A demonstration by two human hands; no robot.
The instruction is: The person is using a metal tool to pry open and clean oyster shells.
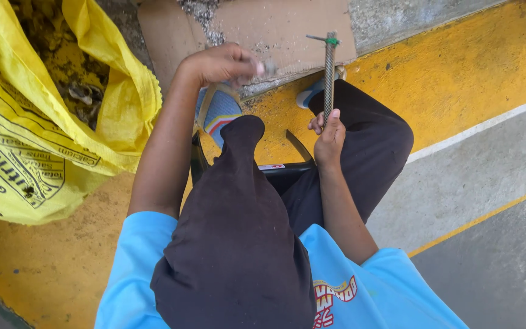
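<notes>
A grey braided hose [329,73] stands upright, green-tipped at its top end, beside a small pale metal piece [268,68], possibly a fitting, blurred above the cardboard.

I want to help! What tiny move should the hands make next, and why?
Probably bring the left hand, pinching a small grey piece, across to the rod that the right hand holds upright. The two are still apart.

Yellow-painted concrete floor [458,67] underfoot, grey strips [476,183] at its right edge, flat cardboard sheet [275,27] at the top, daylight.
</notes>
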